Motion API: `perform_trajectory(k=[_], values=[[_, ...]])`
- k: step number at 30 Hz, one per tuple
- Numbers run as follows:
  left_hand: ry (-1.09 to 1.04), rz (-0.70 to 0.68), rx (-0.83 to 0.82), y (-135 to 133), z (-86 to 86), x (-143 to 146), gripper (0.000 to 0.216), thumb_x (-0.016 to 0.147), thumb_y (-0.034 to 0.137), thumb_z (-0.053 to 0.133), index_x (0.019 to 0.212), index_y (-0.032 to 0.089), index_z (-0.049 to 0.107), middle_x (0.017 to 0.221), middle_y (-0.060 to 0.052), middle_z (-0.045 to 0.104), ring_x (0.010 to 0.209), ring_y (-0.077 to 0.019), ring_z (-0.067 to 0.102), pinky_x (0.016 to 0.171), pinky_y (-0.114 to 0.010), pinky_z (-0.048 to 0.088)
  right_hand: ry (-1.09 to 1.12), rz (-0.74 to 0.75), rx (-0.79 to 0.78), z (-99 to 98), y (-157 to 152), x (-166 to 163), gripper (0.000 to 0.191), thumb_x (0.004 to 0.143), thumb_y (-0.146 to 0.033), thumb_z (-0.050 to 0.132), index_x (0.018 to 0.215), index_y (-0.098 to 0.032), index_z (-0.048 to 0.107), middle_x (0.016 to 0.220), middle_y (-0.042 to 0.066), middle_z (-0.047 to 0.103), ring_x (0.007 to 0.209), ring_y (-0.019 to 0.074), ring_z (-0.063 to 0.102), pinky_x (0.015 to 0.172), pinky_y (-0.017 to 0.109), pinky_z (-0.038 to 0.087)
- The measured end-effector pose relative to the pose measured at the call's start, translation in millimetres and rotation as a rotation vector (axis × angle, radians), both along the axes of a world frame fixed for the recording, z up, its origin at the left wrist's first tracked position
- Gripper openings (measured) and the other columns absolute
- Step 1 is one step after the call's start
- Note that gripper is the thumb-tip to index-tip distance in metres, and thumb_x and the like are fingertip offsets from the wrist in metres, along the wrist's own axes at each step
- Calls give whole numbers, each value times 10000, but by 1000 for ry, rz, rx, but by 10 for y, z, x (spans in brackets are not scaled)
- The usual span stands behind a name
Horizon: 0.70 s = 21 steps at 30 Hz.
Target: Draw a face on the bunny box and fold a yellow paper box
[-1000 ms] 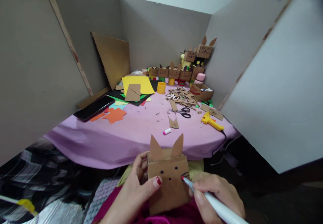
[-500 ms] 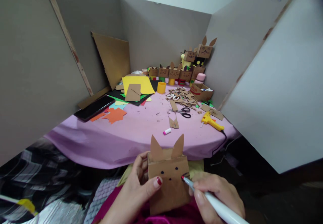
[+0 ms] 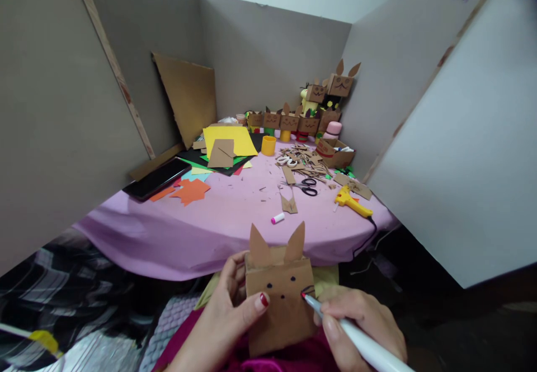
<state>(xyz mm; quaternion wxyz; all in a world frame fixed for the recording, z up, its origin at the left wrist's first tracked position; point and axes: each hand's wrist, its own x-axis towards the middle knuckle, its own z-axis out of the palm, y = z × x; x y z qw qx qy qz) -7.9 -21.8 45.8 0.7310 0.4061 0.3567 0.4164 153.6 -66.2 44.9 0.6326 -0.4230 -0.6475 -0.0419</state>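
A brown cardboard box [image 3: 280, 305] with two pointed ears and two black dot eyes rests in my lap, below the table's near edge. My left hand [image 3: 226, 316] grips its left side, thumb pressed on the front face. My right hand [image 3: 361, 327] is closed round a white marker [image 3: 356, 339]. The marker's red tip touches the box's right side, beside a small dark drawn curve.
A table under a purple cloth [image 3: 226, 215] carries a pink marker cap [image 3: 277, 218], black scissors [image 3: 308, 186], a yellow glue gun [image 3: 350, 201], coloured paper [image 3: 229, 140], a dark phone [image 3: 156, 179], cardboard scraps and a row of eared cardboard figures [image 3: 293, 120]. Grey panels wall in the table.
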Motion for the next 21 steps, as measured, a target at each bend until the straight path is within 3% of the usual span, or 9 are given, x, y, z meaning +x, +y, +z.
perform_trajectory(k=[21], values=[[1,-5,21,19,-44,-5,731,554,489,762,1125,225,389,1294,-172,515,1133,-329,519,907,-432,433,-1,52,-34,-2,-12,37,131,717,-106,497,744,-203,581,517,-20,619,431,127,588,427,221,454]])
